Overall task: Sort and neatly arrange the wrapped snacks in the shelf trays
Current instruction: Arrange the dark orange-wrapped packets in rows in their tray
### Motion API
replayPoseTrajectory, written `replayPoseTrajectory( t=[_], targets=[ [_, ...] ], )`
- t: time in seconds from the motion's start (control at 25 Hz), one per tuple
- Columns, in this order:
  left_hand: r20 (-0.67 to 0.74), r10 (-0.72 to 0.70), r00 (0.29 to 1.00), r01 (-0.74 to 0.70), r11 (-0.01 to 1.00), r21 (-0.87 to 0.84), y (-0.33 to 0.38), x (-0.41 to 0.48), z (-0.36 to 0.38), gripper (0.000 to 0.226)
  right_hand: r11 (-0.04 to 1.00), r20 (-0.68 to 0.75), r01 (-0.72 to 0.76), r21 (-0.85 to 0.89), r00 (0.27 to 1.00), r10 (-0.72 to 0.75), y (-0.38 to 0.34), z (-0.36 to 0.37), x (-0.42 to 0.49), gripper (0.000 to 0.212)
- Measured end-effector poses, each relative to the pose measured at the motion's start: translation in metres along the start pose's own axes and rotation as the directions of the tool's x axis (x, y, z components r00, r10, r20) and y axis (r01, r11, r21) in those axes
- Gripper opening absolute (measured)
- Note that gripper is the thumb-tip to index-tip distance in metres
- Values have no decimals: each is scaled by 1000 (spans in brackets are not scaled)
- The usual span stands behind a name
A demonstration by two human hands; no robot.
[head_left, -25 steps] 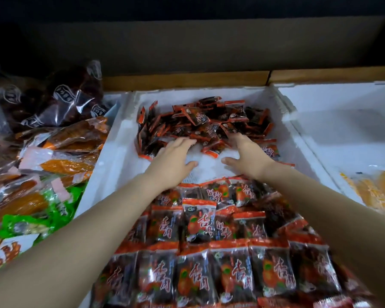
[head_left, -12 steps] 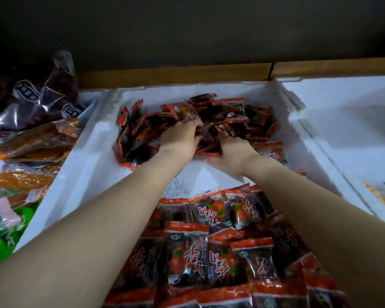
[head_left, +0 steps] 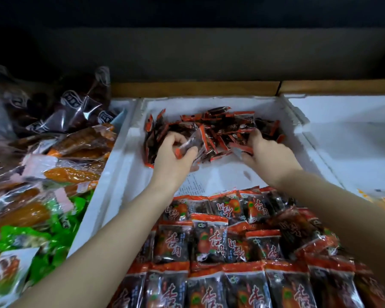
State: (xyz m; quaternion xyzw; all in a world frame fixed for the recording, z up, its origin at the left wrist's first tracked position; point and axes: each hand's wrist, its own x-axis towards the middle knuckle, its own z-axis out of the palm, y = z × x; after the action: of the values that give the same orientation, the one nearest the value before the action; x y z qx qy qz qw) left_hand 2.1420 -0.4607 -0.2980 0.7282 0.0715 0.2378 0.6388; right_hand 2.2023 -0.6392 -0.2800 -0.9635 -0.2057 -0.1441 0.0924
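Where legible, 杏肉 on red-black snack packets [head_left: 209, 238]

Your centre tray [head_left: 125, 174] is plain white foam, and so is the right tray [head_left: 342, 130]. The loose packets [head_left: 220, 127] at the back are dark brown with red-orange ends. The packet [head_left: 191, 144] your left hand [head_left: 171, 156] pinches is clear over dark brown, with a red tip. The rowed packets [head_left: 209, 238] nearest you also carry red script and an orange fruit picture. On your left lie orange packs [head_left: 71, 174], green wrappers [head_left: 42, 241] and maroon bags [head_left: 76, 112] with white oval marks.
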Motion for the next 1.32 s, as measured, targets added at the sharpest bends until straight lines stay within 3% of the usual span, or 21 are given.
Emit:
replayPoseTrajectory(
  t=[0.12, 0.2, 0.4, 0.56, 0.68, 0.84, 1.08, 1.2, 1.32],
  targets=[
    [56, -173, 983, 179, 974, -141, 6, -23, 0, 22, 961, -163, 11, 276, 986, 35, -21, -29, -16, 33],
    [140, -260, 955, 287, 930, -231, 13, -35, 3, 17, 940, -212, 109, 324, 977, -40, -40, -41, -30, 21],
    [328, -256, 909, 389, 805, -449, 22, -51, 3, 11, 931, -141, 244, 272, 967, -212, -72, -36, -47, 16],
    [395, -277, 876, 478, 605, -637, 23, -45, -13, 21, 817, -100, 151, 556, 988, -115, -78, -31, -48, 14],
    [287, -278, 917, 398, 707, -585, 19, -40, -13, 7, 716, -29, 49, 696, 999, -40, -77, -27, -53, 18],
    [282, -272, 920, 389, 724, -570, 16, -40, -16, 35, 770, -106, 48, 636, 994, 26, -69, -25, -62, 22],
    [320, -364, 874, 473, 785, -400, 13, -42, -15, 23, 776, -281, 94, 624, 953, 111, -55, -30, -65, 26],
    [386, -387, 837, 533, 737, -415, 17, -45, -12, 14, 828, -313, 179, 531, 950, -5, -58, -35, -71, 26],
    [453, -358, 816, 567, 643, -514, 22, -46, -12, 31, 874, -262, 314, 372, 938, -226, -61, -26, -81, 26]
  ],
)
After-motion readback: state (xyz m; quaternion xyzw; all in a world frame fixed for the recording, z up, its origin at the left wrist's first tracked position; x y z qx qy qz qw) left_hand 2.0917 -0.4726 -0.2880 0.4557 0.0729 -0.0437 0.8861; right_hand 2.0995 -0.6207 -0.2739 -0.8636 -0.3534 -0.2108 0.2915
